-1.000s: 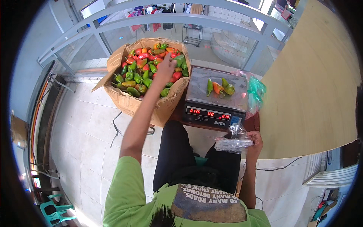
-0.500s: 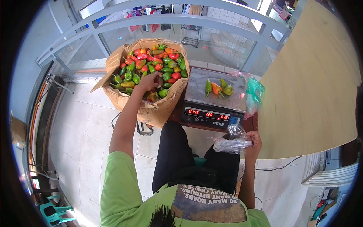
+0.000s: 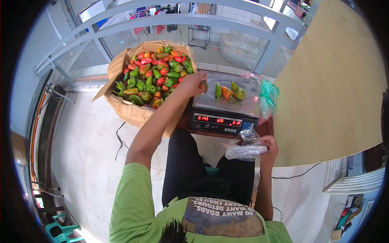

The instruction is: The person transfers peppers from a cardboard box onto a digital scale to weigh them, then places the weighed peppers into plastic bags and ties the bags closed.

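Note:
My left hand (image 3: 192, 84) is closed on a dark reddish-green pepper (image 3: 203, 86) at the left edge of the scale's metal pan (image 3: 235, 106). On the pan lie a green pepper (image 3: 218, 92), an orange pepper (image 3: 227, 93) and yellow-green peppers (image 3: 239, 93). Red digits glow on the front panel of the digital scale (image 3: 223, 121). Left of it stands a big brown paper-lined box (image 3: 137, 113) heaped with red, green and orange peppers (image 3: 150, 77). Low on the right, my right hand (image 3: 269, 149) pinches a bundle of clear plastic bags (image 3: 245, 151) over my lap.
A green plastic bag (image 3: 269, 95) lies against the scale's right side. Beyond it a large plywood sheet (image 3: 328, 101) fills the right. A grey metal railing (image 3: 182, 22) runs across the back. On the tiled floor at lower left is a green plastic chair (image 3: 60, 231).
My left hand has moved right, out of the pepper box to the scale's left edge, carrying a pepper. The right hand keeps its hold on the plastic bags.

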Available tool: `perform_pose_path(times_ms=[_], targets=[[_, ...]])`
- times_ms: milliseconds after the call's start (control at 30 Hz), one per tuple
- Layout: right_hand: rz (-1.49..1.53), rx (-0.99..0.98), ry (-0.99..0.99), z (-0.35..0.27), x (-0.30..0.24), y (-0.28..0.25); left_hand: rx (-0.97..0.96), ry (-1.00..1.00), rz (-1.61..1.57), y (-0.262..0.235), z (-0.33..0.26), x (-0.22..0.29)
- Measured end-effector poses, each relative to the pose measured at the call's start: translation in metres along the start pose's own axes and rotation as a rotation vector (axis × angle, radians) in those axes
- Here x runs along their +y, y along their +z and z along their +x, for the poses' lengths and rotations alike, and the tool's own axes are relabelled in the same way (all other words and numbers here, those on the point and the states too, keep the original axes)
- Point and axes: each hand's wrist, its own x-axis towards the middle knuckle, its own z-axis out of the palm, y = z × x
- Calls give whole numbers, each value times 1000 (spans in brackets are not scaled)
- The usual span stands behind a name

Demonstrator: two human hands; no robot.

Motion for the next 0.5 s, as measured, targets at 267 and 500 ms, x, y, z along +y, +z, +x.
perform_pose_path(times_ms=[267,500], targets=[[-6,29,43,-6,3,-13,204,26,662,72,32,4],[19,47,74,-6,3,-13,105,-183,125,76,26,-27]])
